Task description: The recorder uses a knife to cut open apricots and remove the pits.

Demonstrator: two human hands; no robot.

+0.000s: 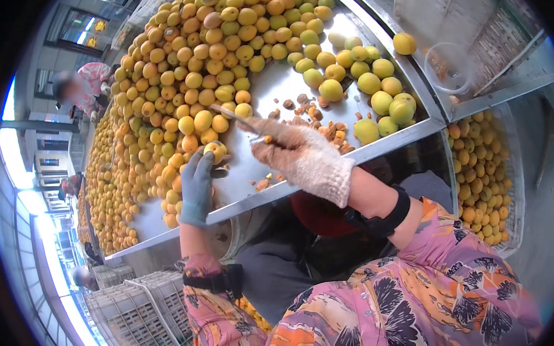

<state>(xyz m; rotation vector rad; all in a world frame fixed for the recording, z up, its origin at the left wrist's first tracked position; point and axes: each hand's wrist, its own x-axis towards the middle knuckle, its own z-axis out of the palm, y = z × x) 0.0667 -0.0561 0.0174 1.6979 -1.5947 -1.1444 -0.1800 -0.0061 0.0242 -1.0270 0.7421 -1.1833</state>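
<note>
My left hand (197, 185), in a grey-blue glove, holds one yellow apricot (215, 152) at the edge of a large apricot heap (187, 83). In a stained white knit glove, my right hand (301, 155) grips a small knife (235, 116), its blade pointing left, just above the held fruit and apart from it. A small orange scrap (268, 138) shows by the right fingers. Apricot stones and scraps (313, 114) lie on the metal table (272, 86) beyond my right hand. Larger greenish-yellow apricots (381, 102) sit along the table's right side.
A raised metal rim (391, 136) edges the table before me. One apricot (404, 43) and a clear plastic cup (448, 68) are at the upper right. A crate of apricots (481, 183) stands at right, stacked plastic crates (138, 309) at lower left. A person (91, 85) is at the far left.
</note>
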